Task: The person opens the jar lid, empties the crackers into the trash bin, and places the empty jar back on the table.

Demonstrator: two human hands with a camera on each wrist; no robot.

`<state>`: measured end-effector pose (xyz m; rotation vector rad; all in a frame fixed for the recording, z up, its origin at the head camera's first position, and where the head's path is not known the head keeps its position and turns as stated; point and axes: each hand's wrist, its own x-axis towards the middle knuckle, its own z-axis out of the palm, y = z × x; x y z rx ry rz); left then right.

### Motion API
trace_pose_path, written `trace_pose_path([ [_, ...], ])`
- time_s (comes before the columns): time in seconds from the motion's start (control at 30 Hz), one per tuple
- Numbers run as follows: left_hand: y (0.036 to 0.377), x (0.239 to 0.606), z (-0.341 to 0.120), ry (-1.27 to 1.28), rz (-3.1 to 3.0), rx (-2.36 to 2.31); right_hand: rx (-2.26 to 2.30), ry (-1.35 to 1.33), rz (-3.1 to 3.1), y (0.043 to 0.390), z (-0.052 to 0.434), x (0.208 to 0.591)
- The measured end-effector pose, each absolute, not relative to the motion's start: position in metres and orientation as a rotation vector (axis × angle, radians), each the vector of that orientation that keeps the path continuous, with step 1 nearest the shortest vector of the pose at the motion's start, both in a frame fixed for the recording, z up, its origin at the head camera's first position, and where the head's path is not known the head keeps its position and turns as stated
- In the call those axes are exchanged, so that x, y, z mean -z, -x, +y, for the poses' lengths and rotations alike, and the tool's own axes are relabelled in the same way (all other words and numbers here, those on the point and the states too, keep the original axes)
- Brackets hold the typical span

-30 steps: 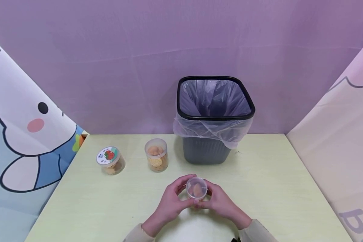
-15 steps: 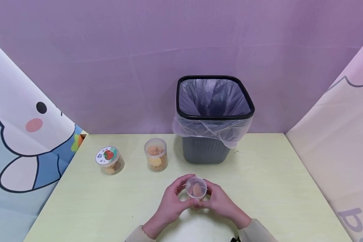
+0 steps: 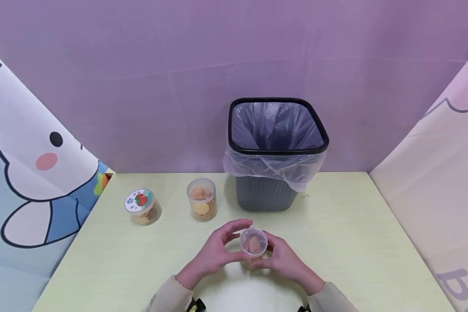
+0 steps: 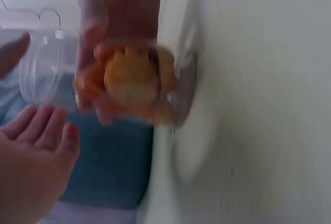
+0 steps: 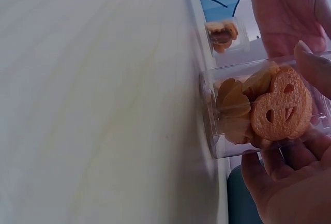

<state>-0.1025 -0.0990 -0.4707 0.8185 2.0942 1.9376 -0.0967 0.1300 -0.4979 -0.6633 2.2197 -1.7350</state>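
Three clear plastic cookie jars stand on the pale green table [image 3: 355,242]. Farthest left is a short round jar with a fruit sticker on its lid [image 3: 142,207], and just right of it a taller clear lidded jar of biscuits [image 3: 202,199]. Nearer the person, at the table's middle, the left hand [image 3: 214,253] is relaxed with fingers spread, just beside the small clear jar of smiley-face biscuits [image 3: 253,244] but gripping nothing. That jar stands upright on the table, and the right hand [image 3: 282,260] grasps its side with curled fingers. Behind it stands a grey square waste bin with a black rim and clear liner [image 3: 274,173], before a purple backdrop.
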Motion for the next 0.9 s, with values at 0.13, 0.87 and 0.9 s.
trace_pose_path([
  [0.13,0.116,0.473,-0.108,-0.889,2.003,-1.875,1.734,0.663,2.204,0.097,0.129,0.498],
  [0.87,0.147,0.474,-0.105,-1.170,1.658,-1.708,1.714,0.644,2.235,0.098,0.129,0.498],
  [0.9,0.147,0.473,-0.105,-1.169,1.663,-1.704,1.712,0.642,2.235,0.098,0.129,0.498],
])
